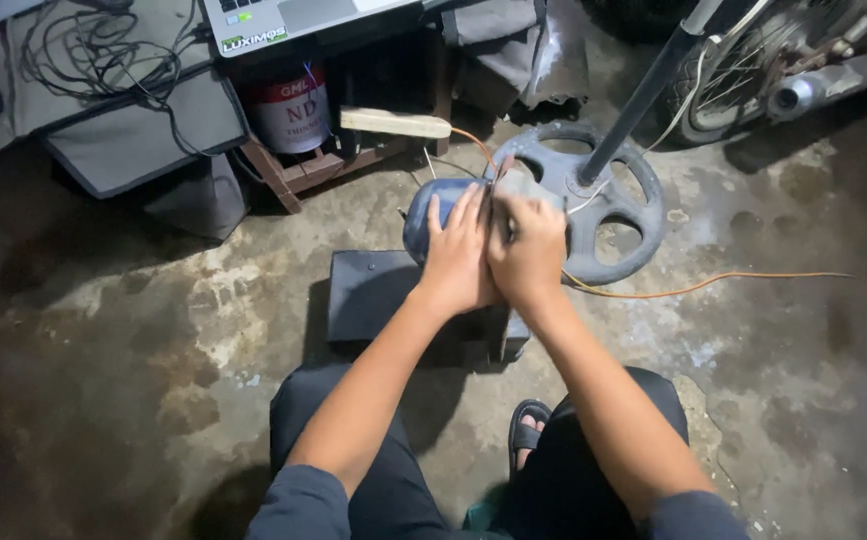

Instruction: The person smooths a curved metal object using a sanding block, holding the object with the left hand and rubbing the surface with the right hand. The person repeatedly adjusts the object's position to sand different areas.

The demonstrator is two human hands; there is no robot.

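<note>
The left hand (457, 258) lies flat, fingers spread, on a rounded blue motor housing (432, 220). The right hand (531, 252) has its grip pressed on the grey part (524, 187) beside it. Below both grips stands a dark block (374, 295); just beyond them lies a round fan base (622, 215).

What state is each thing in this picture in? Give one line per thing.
Left hand: flat on the blue round casing, fingers spread.
Right hand: pressed on the casing beside the left, blurred.
Dark box: flat on the floor, under the casing.
Fan base: upright pole fitted.
Orange wire: slack on the floor.
Paint can: upright.
</note>
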